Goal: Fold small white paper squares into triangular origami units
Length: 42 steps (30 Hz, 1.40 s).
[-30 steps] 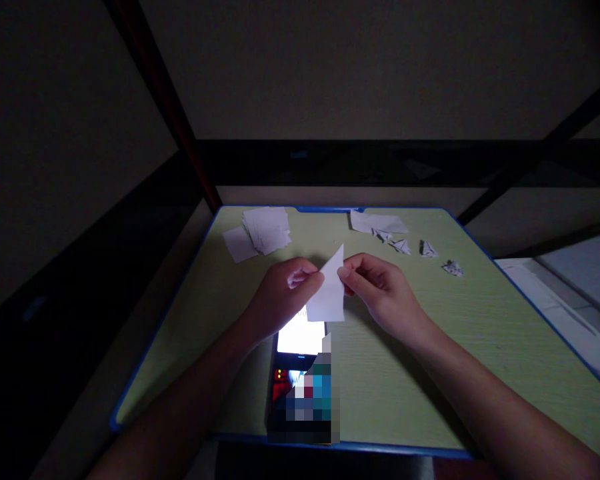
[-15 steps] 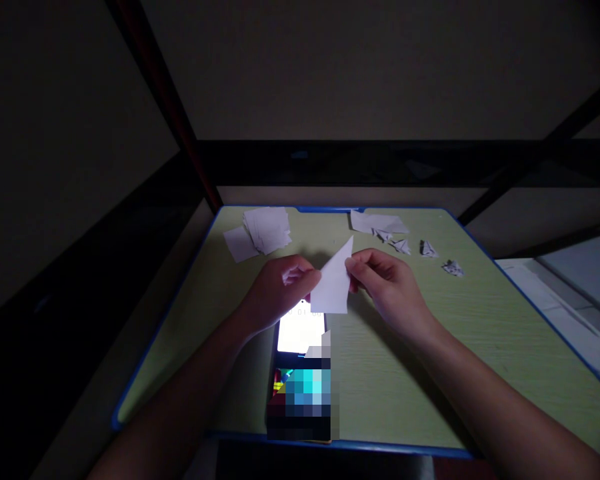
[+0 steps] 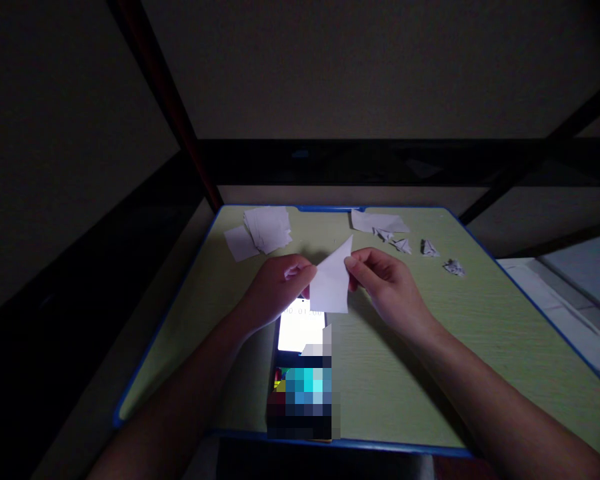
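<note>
Both hands hold one white sheet of paper (image 3: pixel 331 283) above the middle of a green table (image 3: pixel 455 333). My left hand (image 3: pixel 280 287) pinches its left edge and my right hand (image 3: pixel 385 283) pinches its right edge. The sheet is partly folded, with a pointed corner sticking up. A lit phone (image 3: pixel 303 363) lies flat on the table just below the paper, near the front edge.
A loose stack of white paper sheets (image 3: pixel 265 230) lies at the back left of the table. At the back right lie a flat sheet (image 3: pixel 375 221) and several small folded paper pieces (image 3: pixel 427 249). The table has a blue rim. Dark bars cross behind it.
The paper and both hands have risen slightly and moved a little away from me. The paper's pointed corner has tilted to the right.
</note>
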Motion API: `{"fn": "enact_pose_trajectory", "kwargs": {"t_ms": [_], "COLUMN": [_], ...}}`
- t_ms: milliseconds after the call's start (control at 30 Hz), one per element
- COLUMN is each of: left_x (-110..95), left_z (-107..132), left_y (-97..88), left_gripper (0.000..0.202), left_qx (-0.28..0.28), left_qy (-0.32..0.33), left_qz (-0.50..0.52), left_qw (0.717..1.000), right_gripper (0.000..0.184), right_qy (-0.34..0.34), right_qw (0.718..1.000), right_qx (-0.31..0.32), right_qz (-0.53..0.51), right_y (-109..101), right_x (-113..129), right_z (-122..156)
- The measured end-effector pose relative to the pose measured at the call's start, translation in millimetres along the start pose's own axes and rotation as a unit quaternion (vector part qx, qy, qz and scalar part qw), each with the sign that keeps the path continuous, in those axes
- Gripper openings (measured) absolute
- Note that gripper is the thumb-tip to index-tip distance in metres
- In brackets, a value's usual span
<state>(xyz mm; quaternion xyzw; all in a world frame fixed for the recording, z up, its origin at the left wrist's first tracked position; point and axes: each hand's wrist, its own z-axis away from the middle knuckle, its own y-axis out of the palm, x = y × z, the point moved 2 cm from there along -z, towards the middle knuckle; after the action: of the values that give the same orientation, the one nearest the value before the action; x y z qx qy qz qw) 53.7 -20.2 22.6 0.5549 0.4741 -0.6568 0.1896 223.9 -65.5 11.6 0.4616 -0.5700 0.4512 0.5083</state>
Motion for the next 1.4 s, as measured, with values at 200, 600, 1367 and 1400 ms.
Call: {"fn": "enact_pose_trajectory", "kwargs": {"t_ms": [200, 600, 1367, 1400], "left_x": [1, 1, 6, 5], "left_z": [0, -1, -2, -2], "left_y": [1.5, 3.3, 5.3, 4.9], "left_gripper": [0.023, 0.021, 0.025, 0.026], "left_qx": [0.011, -0.013, -0.083, -0.084], "left_qy": [0.010, 0.007, 0.033, 0.036], "left_qz": [0.004, 0.045, 0.067, 0.062], "left_qw": [1.000, 0.999, 0.994, 0.994], "right_gripper": [0.026, 0.024, 0.034, 0.034], "right_qy": [-0.003, -0.007, -0.005, -0.004], "right_qw": [1.000, 0.998, 0.995, 0.995], "right_qx": [0.006, 0.042, 0.099, 0.099], "right_qz": [0.001, -0.051, -0.016, -0.017], "right_y": [0, 0, 1, 0], "right_x": [-2, -5, -5, -5], "right_z": [0, 0, 2, 2]}}
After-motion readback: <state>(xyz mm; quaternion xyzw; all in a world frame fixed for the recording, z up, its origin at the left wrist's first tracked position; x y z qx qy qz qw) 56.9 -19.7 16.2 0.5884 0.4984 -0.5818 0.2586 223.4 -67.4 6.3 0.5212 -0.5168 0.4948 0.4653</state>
